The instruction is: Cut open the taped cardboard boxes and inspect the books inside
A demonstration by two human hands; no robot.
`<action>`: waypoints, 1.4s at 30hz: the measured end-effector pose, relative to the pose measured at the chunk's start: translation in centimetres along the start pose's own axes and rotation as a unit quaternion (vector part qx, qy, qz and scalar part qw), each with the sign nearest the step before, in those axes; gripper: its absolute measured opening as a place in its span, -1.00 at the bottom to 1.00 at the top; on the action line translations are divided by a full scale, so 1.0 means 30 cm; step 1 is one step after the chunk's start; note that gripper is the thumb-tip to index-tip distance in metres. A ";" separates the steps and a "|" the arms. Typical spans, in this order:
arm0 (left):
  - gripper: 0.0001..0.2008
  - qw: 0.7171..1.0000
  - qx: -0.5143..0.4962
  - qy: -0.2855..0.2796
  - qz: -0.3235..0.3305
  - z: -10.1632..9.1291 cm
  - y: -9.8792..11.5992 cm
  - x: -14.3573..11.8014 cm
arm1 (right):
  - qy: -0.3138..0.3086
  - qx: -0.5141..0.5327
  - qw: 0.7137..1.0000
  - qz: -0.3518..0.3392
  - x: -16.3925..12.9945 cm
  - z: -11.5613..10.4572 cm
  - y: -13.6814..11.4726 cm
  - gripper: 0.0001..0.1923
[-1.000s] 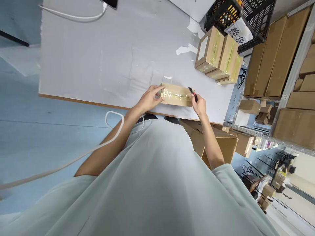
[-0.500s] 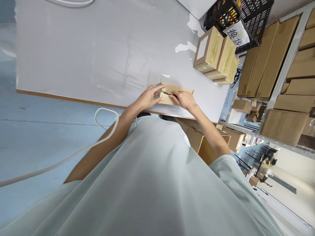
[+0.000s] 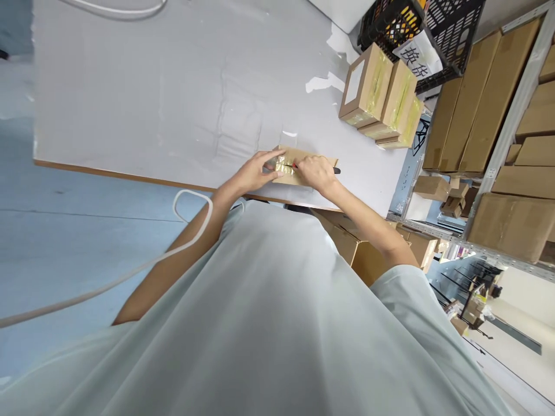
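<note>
A small cardboard box (image 3: 287, 163) sealed with yellowish clear tape lies near the front edge of the white table (image 3: 173, 98). My left hand (image 3: 255, 171) presses down on the box's left end. My right hand (image 3: 315, 173) covers the box's right half and grips a red and black cutter (image 3: 333, 170), whose tip rests on the taped top near the left end.
Three taped cardboard boxes (image 3: 381, 95) stand at the table's right edge, beside a black crate (image 3: 437, 29) with a paper label. Shelves with large cartons (image 3: 489, 138) fill the right side. Open cartons (image 3: 359, 248) sit under the table. A white cable (image 3: 191, 225) hangs at my left arm.
My right hand has moved with the cutter from the box's right end leftward across the taped top. The left hand stays on the box's left end.
</note>
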State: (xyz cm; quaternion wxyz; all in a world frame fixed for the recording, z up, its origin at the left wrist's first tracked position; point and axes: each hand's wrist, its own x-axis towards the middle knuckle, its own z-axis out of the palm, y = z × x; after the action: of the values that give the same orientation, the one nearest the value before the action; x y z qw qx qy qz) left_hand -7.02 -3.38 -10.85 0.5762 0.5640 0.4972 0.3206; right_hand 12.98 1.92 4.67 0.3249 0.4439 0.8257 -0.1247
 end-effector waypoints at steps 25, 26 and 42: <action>-0.15 0.986 0.030 0.124 -0.107 0.081 0.059 -0.075 | 0.122 0.325 0.938 0.011 -0.179 0.546 0.513 -0.55; -0.16 0.986 0.031 0.128 -0.104 0.084 0.055 -0.076 | 0.146 0.382 0.912 0.024 -0.169 0.577 0.503 -0.50; -0.30 0.972 0.023 0.208 -0.106 -0.036 -0.049 -0.068 | 0.135 0.801 0.564 0.150 -0.076 0.583 0.208 -0.52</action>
State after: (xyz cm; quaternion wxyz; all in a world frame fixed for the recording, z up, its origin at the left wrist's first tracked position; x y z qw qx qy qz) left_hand -8.92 -5.14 -11.70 0.4779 0.4417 0.6704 0.3564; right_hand 26.41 -4.64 -6.59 -0.2649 0.6514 0.3425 -0.6231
